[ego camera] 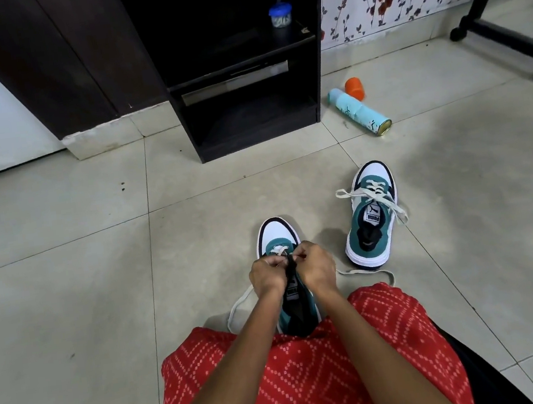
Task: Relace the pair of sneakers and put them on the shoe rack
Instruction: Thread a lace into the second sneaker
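Note:
A teal and white sneaker (276, 234) stands on the tiled floor just in front of my knees, toe pointing away. My left hand (267, 276) and my right hand (317, 267) meet over its tongue, each pinching a strand of the white lace (238, 307) near the lower eyelets. Loose lace ends trail out to both sides of the shoe. The second sneaker (373, 219) stands apart to the right, its lace partly threaded and hanging loose. The black shoe rack (243, 80) stands ahead against the wall.
A light blue spray can (361, 112) lies on the floor right of the rack beside an orange cap (354, 89). A small blue-lidded jar (281, 15) sits on the rack's upper shelf. A black wheeled frame (506, 34) stands at the far right.

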